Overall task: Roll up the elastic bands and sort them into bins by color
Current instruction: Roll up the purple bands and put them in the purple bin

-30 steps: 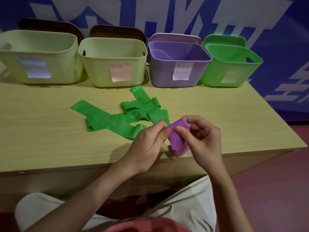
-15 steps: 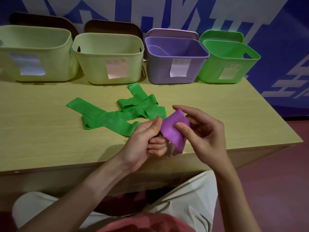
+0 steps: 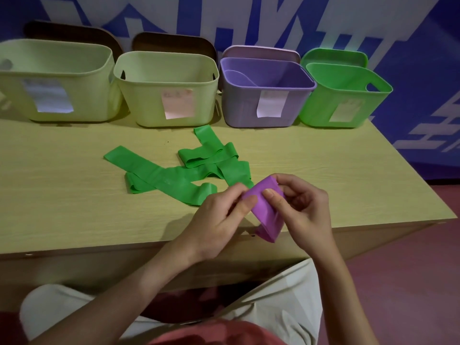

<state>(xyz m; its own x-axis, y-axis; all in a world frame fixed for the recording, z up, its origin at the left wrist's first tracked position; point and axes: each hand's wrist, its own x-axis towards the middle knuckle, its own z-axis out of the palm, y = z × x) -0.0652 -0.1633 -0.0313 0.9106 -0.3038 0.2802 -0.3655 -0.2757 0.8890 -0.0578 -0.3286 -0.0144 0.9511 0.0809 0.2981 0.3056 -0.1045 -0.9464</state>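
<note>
From the left, two pale green bins (image 3: 54,80) (image 3: 166,88) stand along the far side of the worktop (image 3: 49,207), well beyond our fingers. Loose green bands (image 3: 174,175) sprawl flat just ahead and to the left of our left hand (image 3: 219,215). That hand's fingers pinch the upper left edge of the purple band (image 3: 266,212); our right hand (image 3: 303,210) pinches its upper right edge, thumb pressed on the face. The band sits between both sets of fingers, over the near edge of the worktop, partly rolled, its long axis running from up near our fingertips down towards us, loose end hanging low. The purple bin (image 3: 263,95) lies straight ahead of our fingers, the green bin (image 3: 346,95) ahead to the right; we judge the right hand slightly nearer for the drop.
</note>
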